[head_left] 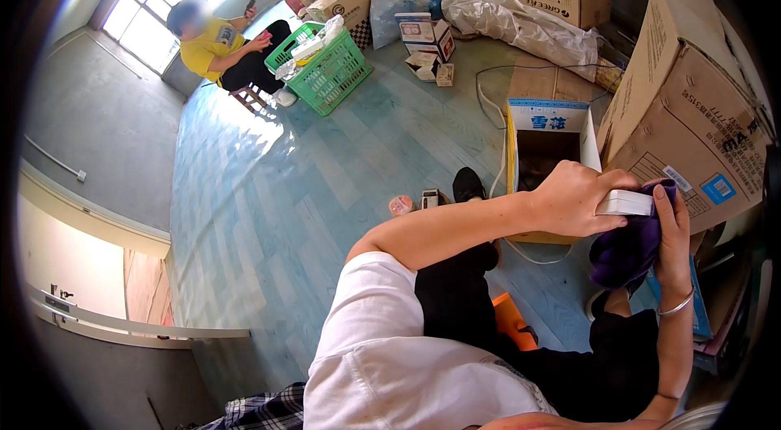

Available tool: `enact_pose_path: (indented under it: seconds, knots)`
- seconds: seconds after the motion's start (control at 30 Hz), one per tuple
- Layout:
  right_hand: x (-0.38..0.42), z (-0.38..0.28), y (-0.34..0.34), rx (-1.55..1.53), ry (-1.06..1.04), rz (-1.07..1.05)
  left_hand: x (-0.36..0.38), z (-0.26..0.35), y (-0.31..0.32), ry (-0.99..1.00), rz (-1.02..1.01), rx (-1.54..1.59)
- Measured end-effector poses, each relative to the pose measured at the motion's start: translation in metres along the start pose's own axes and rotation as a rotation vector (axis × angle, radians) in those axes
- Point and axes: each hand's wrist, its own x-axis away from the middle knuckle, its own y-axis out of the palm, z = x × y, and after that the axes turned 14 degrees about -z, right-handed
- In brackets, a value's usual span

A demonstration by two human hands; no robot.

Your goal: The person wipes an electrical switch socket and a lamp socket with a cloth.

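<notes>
My left hand point(576, 197) reaches across from the left and grips a small white rectangular block point(625, 202) with rounded edges. Over the block's far end lies a dark purple cloth point(626, 253), bunched and hanging down. My right hand point(674, 239), with a silver bangle at the wrist, is closed around the cloth and presses it to the block. Both hands are in front of my knees, just right of an open cardboard box point(553, 117) whose inside is dark.
Large cartons point(691, 104) stand at the right. An orange object point(514, 323) lies between my legs. A round pinkish item point(400, 205) and a small box point(429, 198) sit on the blue floor. Farther off, a person in yellow point(213, 43) sits beside a green basket point(332, 80).
</notes>
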Motion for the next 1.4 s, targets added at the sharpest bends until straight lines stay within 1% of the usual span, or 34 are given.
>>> enact_pose_path:
  seconds: [0.17, 0.23, 0.27, 0.3, 0.33, 0.37, 0.4, 0.43, 0.47, 0.5, 0.53, 0.57, 0.63, 0.7, 0.73, 0.8, 0.83, 0.87, 0.9, 0.97, 1.03, 1.07, 1.13, 1.17, 1.2, 1.27, 1.3, 1.33, 1.37, 1.4]
  knots:
    - [0.001, -0.003, 0.006, -0.002, 0.012, 0.034, -0.001, 0.001, -0.001, -0.009, -0.006, 0.006]
    - [0.002, -0.008, 0.006, 0.191, -0.077, 0.02, -0.001, 0.004, -0.005, -0.026, -0.035, 0.021]
    - [0.004, -0.015, 0.007, 0.351, -0.112, -0.003, -0.002, 0.007, -0.005, -0.028, -0.033, 0.028]
    - [0.006, -0.018, 0.01, 0.414, -0.152, 0.007, -0.002, 0.003, -0.001, 0.011, 0.03, 0.035]
    - [0.005, -0.02, 0.012, 0.575, -0.292, -0.012, -0.005, 0.006, -0.007, 0.005, 0.023, 0.073]
    - [0.004, -0.025, 0.014, 0.833, -0.481, -0.047, -0.005, 0.011, -0.01, -0.04, 0.017, 0.093]
    - [0.004, -0.027, 0.017, 0.954, -0.561, -0.082, -0.007, 0.011, -0.012, -0.031, 0.051, 0.061]
    - [0.006, -0.025, 0.019, 1.011, -0.556, -0.066, -0.007, 0.013, -0.012, -0.01, 0.083, 0.097]
    - [0.008, -0.021, 0.02, 1.035, -0.569, -0.065, -0.004, 0.021, -0.014, -0.061, 0.042, 0.093]
    - [0.005, -0.018, 0.02, 1.026, -0.606, -0.054, -0.004, 0.021, -0.015, -0.021, 0.036, 0.022]
    - [0.006, -0.018, 0.019, 0.991, -0.561, -0.062, -0.005, 0.022, -0.014, 0.015, 0.037, -0.048]
    - [0.003, -0.015, 0.017, 0.95, -0.557, -0.063, -0.006, 0.02, -0.012, 0.029, 0.023, -0.034]
    - [-0.002, -0.012, 0.013, 0.909, -0.556, -0.053, -0.007, 0.016, -0.009, 0.093, 0.116, -0.074]
    - [-0.004, -0.013, 0.01, 0.758, -0.51, -0.112, -0.008, 0.016, -0.009, 0.092, 0.102, -0.062]
    - [-0.004, -0.012, 0.009, 0.755, -0.508, -0.108, -0.007, 0.016, -0.009, 0.081, 0.095, -0.053]
    - [-0.004, -0.01, 0.008, 0.447, -0.386, -0.169, -0.007, 0.013, -0.01, 0.095, 0.077, -0.057]
    - [-0.002, -0.013, 0.006, 0.215, -0.267, -0.235, -0.007, 0.013, -0.01, 0.109, 0.062, -0.04]
    - [-0.003, -0.012, 0.005, 0.077, -0.233, -0.243, -0.008, 0.013, -0.01, 0.123, 0.047, -0.024]
    - [-0.003, -0.013, 0.003, 0.079, -0.215, -0.229, -0.008, 0.013, -0.01, 0.125, 0.045, -0.025]
    - [-0.002, -0.015, -0.001, 0.082, -0.199, -0.212, -0.01, 0.011, -0.008, 0.127, 0.036, 0.068]
    - [-0.003, -0.017, -0.005, -0.156, -0.136, -0.162, -0.011, 0.012, -0.007, 0.136, 0.033, 0.102]
    - [-0.004, -0.018, -0.007, -0.155, -0.139, -0.161, -0.012, 0.013, -0.007, 0.143, 0.03, 0.135]
    - [-0.006, -0.021, -0.009, -0.302, -0.138, 0.066, -0.012, 0.015, -0.009, 0.112, 0.038, 0.165]
    - [-0.004, -0.027, -0.008, -0.363, -0.135, 0.128, -0.012, 0.016, -0.01, 0.079, 0.048, 0.196]
    - [-0.004, -0.031, -0.01, -0.36, -0.138, 0.127, -0.012, 0.016, -0.011, 0.082, 0.05, 0.195]
    - [-0.001, -0.035, -0.016, -0.573, -0.15, 0.164, -0.011, 0.016, -0.013, 0.01, 0.064, 0.175]
    - [0.0, -0.033, -0.025, -0.552, -0.192, 0.072, -0.011, 0.015, -0.012, 0.009, 0.067, 0.173]
    - [0.002, -0.036, -0.022, -0.552, -0.192, 0.07, -0.011, 0.015, -0.012, -0.033, 0.071, 0.166]
    - [0.006, -0.041, -0.015, -0.49, -0.259, 0.009, -0.012, 0.014, -0.01, -0.076, 0.075, 0.159]
    - [0.01, -0.044, -0.008, -0.427, -0.325, -0.051, -0.012, 0.014, -0.01, -0.078, 0.076, 0.158]
